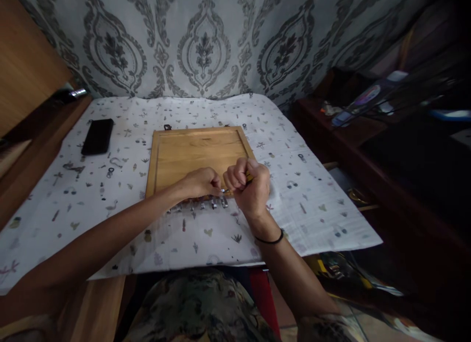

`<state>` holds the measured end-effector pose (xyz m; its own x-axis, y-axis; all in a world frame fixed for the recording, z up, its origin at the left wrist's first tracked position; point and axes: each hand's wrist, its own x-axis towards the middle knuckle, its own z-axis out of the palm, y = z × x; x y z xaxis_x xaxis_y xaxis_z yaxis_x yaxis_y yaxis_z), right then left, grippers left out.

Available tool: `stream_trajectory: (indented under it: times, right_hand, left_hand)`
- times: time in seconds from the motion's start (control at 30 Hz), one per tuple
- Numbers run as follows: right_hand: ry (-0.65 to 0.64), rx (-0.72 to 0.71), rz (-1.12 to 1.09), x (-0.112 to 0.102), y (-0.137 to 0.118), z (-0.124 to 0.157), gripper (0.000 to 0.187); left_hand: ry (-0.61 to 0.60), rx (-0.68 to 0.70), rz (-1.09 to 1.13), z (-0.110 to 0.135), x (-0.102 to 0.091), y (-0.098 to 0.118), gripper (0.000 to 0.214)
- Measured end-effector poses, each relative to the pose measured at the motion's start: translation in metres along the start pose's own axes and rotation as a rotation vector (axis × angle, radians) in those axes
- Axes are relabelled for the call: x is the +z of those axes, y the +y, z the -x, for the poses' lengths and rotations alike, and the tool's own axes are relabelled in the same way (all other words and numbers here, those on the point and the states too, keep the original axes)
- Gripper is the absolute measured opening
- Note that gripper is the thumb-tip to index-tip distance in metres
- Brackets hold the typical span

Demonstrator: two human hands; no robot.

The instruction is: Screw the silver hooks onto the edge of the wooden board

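Observation:
A wooden tray-like board (198, 153) lies on a white patterned cloth (316, 204) in front of me. Along its near edge stands a row of several small metal pieces (200, 204). My left hand (200, 182) is closed in a pinch just above that row, touching a small metal piece. My right hand (248, 185) is a fist wrapped round a thin tool with a yellowish handle, its tip meeting my left fingers. A black band sits on my right wrist.
A black phone (97, 136) lies on the cloth at the far left. Wooden furniture (25, 72) stands on the left, and a dark cluttered shelf (368, 116) on the right. Patterned wallpaper (206, 42) backs the table.

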<state>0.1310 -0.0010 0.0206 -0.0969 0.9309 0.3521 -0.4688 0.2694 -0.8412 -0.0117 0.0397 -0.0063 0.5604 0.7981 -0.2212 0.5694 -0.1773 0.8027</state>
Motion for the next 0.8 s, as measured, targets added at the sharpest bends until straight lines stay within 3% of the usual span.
stream_trajectory:
  times: [0.47,0.8]
  right_hand:
    - [0.0,0.0,-0.022,0.001,0.0,0.0,0.062]
    - [-0.039,-0.009,-0.09,0.0,0.001,0.0,0.057]
  left_hand:
    - [-0.038,-0.01,-0.072,0.002,0.0,0.007,0.015]
    - [0.057,0.181,-0.108,0.01,0.009,-0.009,0.014]
